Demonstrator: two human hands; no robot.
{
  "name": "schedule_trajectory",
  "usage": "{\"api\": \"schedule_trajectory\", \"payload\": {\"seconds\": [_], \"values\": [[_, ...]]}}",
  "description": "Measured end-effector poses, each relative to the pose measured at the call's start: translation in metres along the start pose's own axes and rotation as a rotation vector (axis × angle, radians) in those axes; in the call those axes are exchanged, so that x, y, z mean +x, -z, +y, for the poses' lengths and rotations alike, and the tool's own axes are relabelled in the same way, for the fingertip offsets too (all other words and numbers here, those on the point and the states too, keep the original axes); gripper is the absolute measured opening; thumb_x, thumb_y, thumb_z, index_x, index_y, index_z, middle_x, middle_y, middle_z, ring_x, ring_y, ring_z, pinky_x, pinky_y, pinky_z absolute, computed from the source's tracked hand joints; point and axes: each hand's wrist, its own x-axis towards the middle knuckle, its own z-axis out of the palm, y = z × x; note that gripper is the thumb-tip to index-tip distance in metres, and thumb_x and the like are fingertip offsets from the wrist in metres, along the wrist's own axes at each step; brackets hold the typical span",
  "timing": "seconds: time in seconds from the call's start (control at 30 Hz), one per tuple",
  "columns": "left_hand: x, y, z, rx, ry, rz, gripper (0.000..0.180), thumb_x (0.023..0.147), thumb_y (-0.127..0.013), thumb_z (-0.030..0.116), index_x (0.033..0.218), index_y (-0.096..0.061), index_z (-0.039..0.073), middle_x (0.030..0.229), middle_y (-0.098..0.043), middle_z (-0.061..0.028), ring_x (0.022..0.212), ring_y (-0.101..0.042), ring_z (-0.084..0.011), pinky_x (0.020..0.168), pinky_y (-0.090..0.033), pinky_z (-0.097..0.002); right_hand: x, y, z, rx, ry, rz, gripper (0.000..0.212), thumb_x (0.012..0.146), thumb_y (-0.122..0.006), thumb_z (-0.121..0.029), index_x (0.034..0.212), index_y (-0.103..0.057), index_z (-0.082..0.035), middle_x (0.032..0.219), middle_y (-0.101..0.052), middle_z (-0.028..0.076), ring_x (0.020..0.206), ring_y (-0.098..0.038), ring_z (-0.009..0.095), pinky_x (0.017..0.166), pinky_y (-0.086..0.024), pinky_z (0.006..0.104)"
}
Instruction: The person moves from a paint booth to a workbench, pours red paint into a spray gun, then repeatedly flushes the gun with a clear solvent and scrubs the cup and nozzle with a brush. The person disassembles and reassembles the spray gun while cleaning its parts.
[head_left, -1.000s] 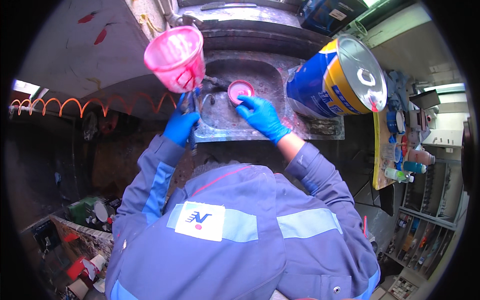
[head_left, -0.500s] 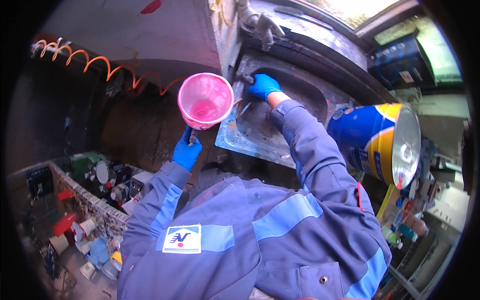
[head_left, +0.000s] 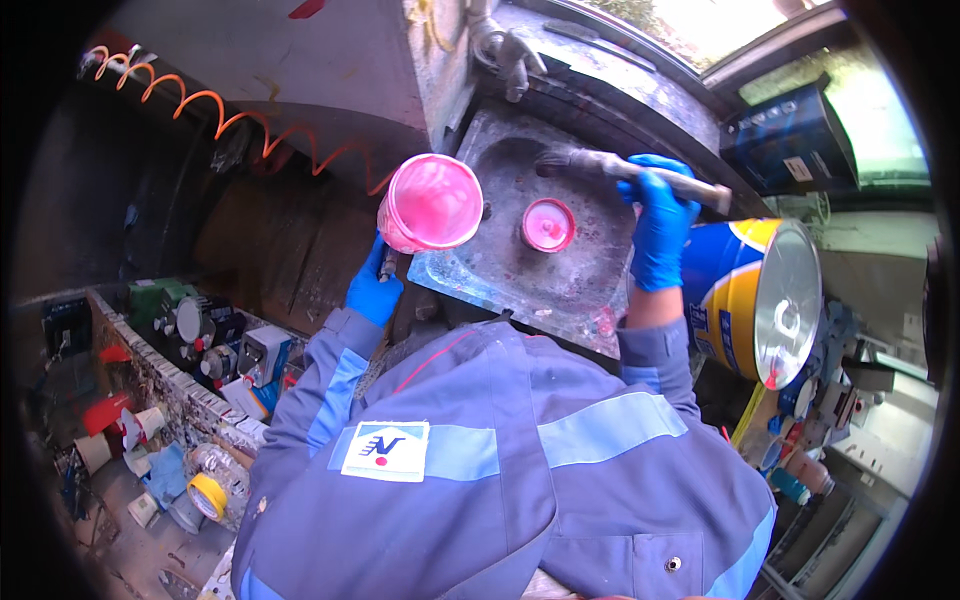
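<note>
My left hand (head_left: 375,285) is closed around a grey handle-like piece beneath an open paint cup (head_left: 432,202). The cup's wall and inside are coated pink, and its mouth tilts up toward me. A paintbrush (head_left: 640,172) is gripped in my right hand (head_left: 662,222), over the right side of a stained sink (head_left: 590,268). Its dark bristles point left across the basin, while the pale handle end sticks out to the right. Inside the sink lies a small round pink lid-like piece (head_left: 548,225) with a raised middle. My left fingers are partly hidden by the cup.
An orange coiled hose (head_left: 205,100) runs behind the cup. Beyond the sink is a tap (head_left: 515,65) under a window ledge. A blue and yellow drum (head_left: 765,300) stands by my right forearm. Cans and a box fill a bin (head_left: 235,345) at left; litter lies in front.
My right hand has swung right from the sink's left corner and now shows the paintbrush clearly. The round pink piece has come into view in the sink. The cup sits slightly farther right.
</note>
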Motion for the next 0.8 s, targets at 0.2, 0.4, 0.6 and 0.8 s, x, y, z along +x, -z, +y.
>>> {"api": "schedule_trajectory", "payload": {"seconds": [0.2, 0.4, 0.6, 0.8], "values": [[0.014, -0.026, 0.042, 0.039, -0.119, -0.265, 0.081, 0.078, -0.046, -0.013, 0.153, -0.031, 0.016, 0.132, -0.058, -0.0107, 0.124, -0.052, -0.0161, 0.096, -0.037, -0.0209, -0.028, -0.026, -0.082, -0.101, 0.157, -0.518, 0.019, 0.085, -0.064, -0.004, 0.104, -0.064, -0.002, 0.1, -0.068, 0.01, 0.08, -0.068, 0.018, 0.075, -0.056, 0.029], [0.037, -0.054, 0.037, 0.134, -0.362, -0.317, 0.071, 0.079, -0.047, -0.003, 0.148, -0.04, 0.013, 0.123, -0.063, -0.0143, 0.107, -0.061, -0.0181, 0.09, -0.044, -0.0251, -0.011, -0.043, -0.057, -0.526, 0.121, -0.685, 0.014, 0.075, -0.073, -0.01, 0.087, -0.069, -0.004, 0.083, -0.07, 0.009, 0.076, -0.068, 0.014, 0.074, -0.055, 0.0306], [0.045, -0.063, 0.042, 0.357, -0.245, -0.394, 0.074, 0.078, -0.051, 0.003, 0.149, -0.039, 0.021, 0.129, -0.06, -0.0148, 0.117, -0.06, -0.0226, 0.095, -0.044, -0.0268, -0.007, -0.037, -0.035, -0.265, -0.015, -0.623, 0.013, 0.085, -0.072, -0.01, 0.091, -0.065, 0.0, 0.085, -0.068, 0.007, 0.075, -0.066, 0.011, 0.065, -0.055, 0.0246], [0.052, -0.066, 0.04, 0.337, -0.25, -0.411, 0.069, 0.08, -0.05, 0.006, 0.147, -0.042, 0.021, 0.135, -0.056, -0.0174, 0.122, -0.057, -0.0274, 0.096, -0.044, -0.0286, -0.004, -0.036, -0.014, -0.466, -0.279, -0.493, 0.014, 0.085, -0.073, -0.012, 0.094, -0.068, -0.002, 0.086, -0.068, 0.006, 0.076, -0.065, 0.011, 0.065, -0.055, 0.0256]]}}
